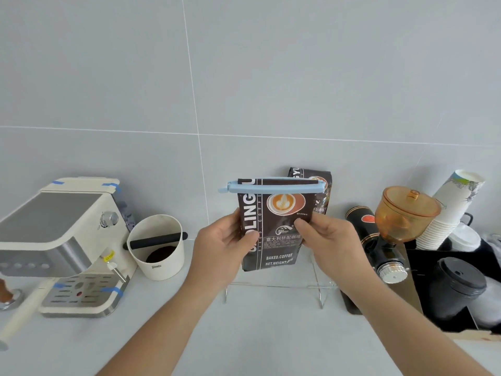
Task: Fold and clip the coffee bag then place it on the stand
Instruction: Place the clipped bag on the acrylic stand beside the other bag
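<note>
Your left hand (pixel 225 244) and right hand (pixel 325 237) each pinch the clipped coffee bag (pixel 273 226) upright, squaring it above the stand (pixel 273 287).

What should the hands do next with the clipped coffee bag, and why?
Probably lower the coffee bag onto the clear stand just below it. The blue clip already closes the folded top, and the left hand and right hand hold the bag upright above the stand.
</note>
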